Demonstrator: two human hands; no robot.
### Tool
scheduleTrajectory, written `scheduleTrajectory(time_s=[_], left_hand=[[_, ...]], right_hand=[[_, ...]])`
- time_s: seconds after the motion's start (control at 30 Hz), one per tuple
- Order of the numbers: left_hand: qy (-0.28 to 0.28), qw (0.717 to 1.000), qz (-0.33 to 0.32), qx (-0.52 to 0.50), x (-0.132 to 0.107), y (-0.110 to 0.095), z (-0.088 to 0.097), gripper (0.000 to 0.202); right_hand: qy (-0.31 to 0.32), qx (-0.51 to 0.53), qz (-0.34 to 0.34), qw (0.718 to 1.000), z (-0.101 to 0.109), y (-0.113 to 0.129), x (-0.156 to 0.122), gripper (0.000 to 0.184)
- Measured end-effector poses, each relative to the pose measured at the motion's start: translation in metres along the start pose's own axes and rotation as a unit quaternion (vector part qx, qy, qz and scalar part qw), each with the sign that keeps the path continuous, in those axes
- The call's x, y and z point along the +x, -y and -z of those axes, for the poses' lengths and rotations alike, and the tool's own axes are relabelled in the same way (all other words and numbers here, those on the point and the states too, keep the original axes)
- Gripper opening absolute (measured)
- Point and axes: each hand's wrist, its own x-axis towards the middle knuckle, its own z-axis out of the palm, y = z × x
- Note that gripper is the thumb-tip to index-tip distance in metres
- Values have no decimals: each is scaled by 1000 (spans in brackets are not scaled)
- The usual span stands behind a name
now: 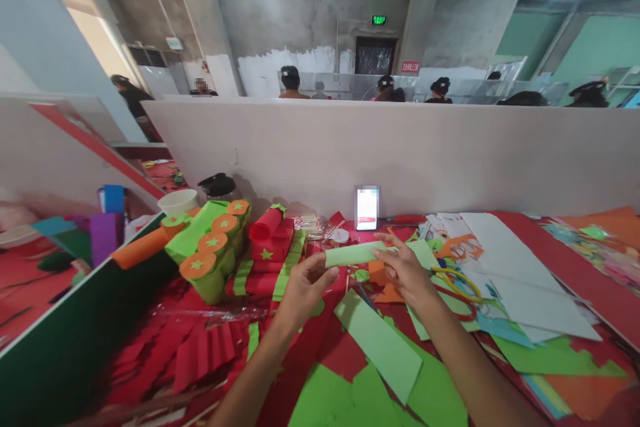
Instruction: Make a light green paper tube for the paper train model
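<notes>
Both ends of a narrow, pale green strip of thin sheet material (353, 255) are held, the left by the left hand (311, 283) and the right by the right hand (406, 268), above the middle of the red surface (320, 341). Whether it is rolled or folded cannot be told. It could be creased or skewed if its ends were pressed or turned unevenly. A flat, pale green rectangular sheet (380, 345), nearer the surface's front edge, could be shifted by a lowered forearm; a yellow looped handle (479, 292) beside the right forearm might be knocked.
</notes>
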Motion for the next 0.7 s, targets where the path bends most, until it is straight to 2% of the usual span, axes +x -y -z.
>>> scheduleTrajectory(time_s=[0.17, 0.3, 0.43, 0.57, 0.63, 0.7], left_hand=[[-49, 995, -81, 34, -10, -12, 3, 26], [-36, 994, -99, -6, -11, -27, 6, 25], [54, 996, -69, -23, -12, -39, 7, 29], [165, 985, 0, -49, -13, -43, 9, 37], [178, 982, 35, -57, -11, -37, 10, 40], [153, 984, 60, -63, -7, -27, 11, 38]], right_hand=[[60, 123, -60, 989, 8, -1, 1, 45], [106, 163, -83, 977, 17, -1, 0, 39], [130, 149, -81, 977, 18, 0, -3, 39], [115, 106, -19, 988, 16, 8, -5, 46], [94, 56, 18, 994, 15, 15, -7, 49], [81, -8, 42, 996, 14, 21, -8, 49]])
